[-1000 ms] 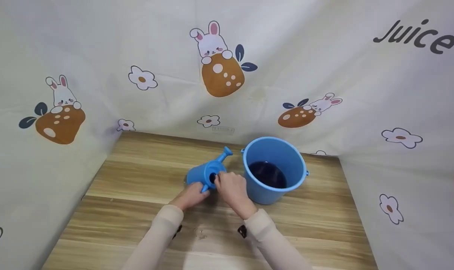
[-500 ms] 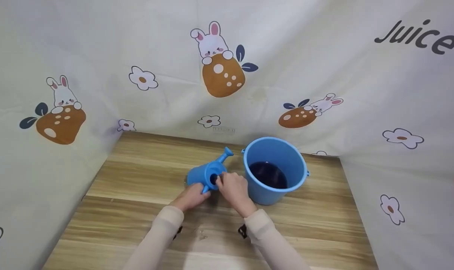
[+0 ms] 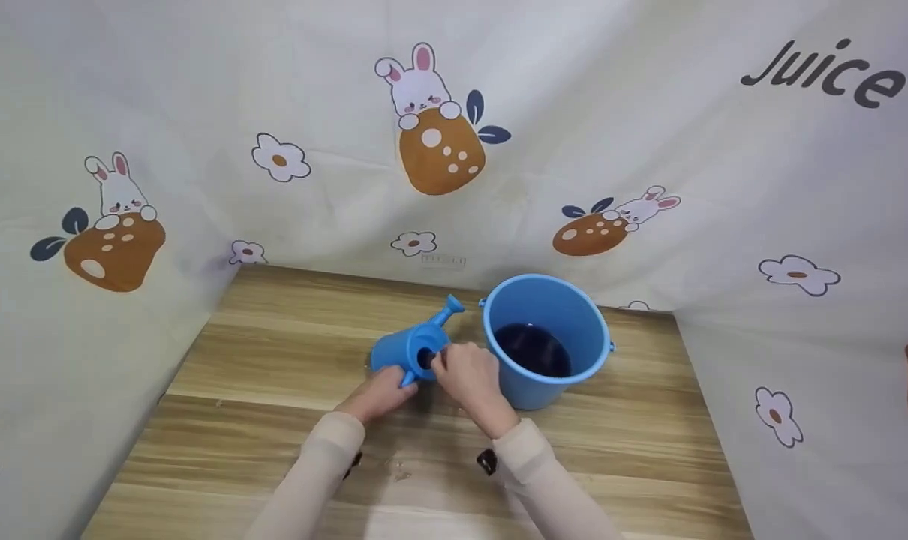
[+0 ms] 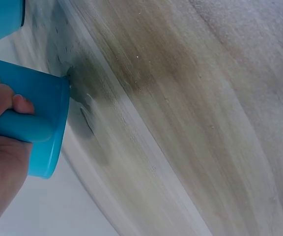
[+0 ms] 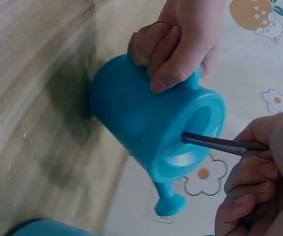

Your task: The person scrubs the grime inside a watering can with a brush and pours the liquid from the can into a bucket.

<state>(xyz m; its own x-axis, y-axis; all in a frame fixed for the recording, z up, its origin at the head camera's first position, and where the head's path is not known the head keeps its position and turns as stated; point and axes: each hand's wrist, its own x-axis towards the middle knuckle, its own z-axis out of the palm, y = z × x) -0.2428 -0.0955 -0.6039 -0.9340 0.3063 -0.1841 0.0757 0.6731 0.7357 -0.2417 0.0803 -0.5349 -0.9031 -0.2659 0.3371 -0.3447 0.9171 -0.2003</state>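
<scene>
We find the right hand [image 3: 470, 379] pinching a slim rod [image 5: 220, 144], its long axis running into the watering can [image 5: 131, 108], the left hand's [image 3: 379, 394] fingers wrapped round the handle [image 4: 26, 128].

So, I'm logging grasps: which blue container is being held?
The watering can: the left hand grips its handle, while the bucket beside it stands unheld.

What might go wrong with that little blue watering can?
It might spill: the watering can looks tilted, and the left hand grips its handle.

The thin dark stick in the right hand goes into its opening, so a hard push could jolt the can.

The right hand is also near the bucket, so a bump could make the dark liquid inside slosh.
</scene>
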